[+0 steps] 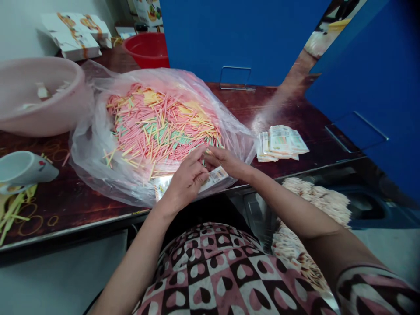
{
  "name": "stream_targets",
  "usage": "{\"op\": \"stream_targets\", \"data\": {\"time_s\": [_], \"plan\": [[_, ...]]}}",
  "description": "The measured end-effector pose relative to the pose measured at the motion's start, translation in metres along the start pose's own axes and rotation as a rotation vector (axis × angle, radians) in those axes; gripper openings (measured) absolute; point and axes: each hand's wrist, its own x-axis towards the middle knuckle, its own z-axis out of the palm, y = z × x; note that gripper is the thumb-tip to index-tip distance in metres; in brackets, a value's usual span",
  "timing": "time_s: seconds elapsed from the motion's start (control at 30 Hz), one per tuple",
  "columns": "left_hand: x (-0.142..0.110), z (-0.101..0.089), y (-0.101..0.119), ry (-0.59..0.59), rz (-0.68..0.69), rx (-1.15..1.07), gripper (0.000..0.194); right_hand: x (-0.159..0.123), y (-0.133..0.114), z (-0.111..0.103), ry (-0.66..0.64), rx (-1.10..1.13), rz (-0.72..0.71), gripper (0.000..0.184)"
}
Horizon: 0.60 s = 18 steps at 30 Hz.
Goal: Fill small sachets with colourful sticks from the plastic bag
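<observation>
A clear plastic bag point(93, 162) lies spread on the table, heaped with short thin pink, yellow and green sticks point(164, 122). At its near edge my left hand point(188, 175) and my right hand point(226, 161) meet, fingertips close together and fingers curled. Whatever they pinch is small and mostly hidden by the fingers; I cannot make it out. Beneath the hands, a printed packet point(216, 176) shows on the right and another printed piece point(161, 185) on the left. Whether these are one packet or two is covered by my left hand.
Printed packets point(282, 142) are piled to the right on the table. Below the edge, many filled packets point(311, 197) sit in a container. A pink basin point(42, 98), white cup point(28, 170) and rubber bands point(31, 223) are leftward. Blue panels point(243, 39) and a red basin point(147, 50) stand behind.
</observation>
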Motion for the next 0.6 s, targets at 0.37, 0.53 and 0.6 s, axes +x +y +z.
{"op": "stream_targets", "data": {"time_s": [0.37, 0.53, 0.6], "plan": [[-0.025, -0.009, -0.002, -0.141, -0.083, -0.076, 0.022, -0.011, 0.005, -0.039, -0.055, -0.861, 0.16, 0.023], [-0.025, -0.003, -0.01, -0.132, -0.084, -0.072, 0.02, -0.019, -0.002, -0.035, -0.064, -1.093, 0.283, 0.039], [-0.025, -0.004, -0.01, -0.128, -0.081, -0.073, 0.02, -0.02, -0.003, -0.03, -0.075, -1.143, 0.329, 0.039]]}}
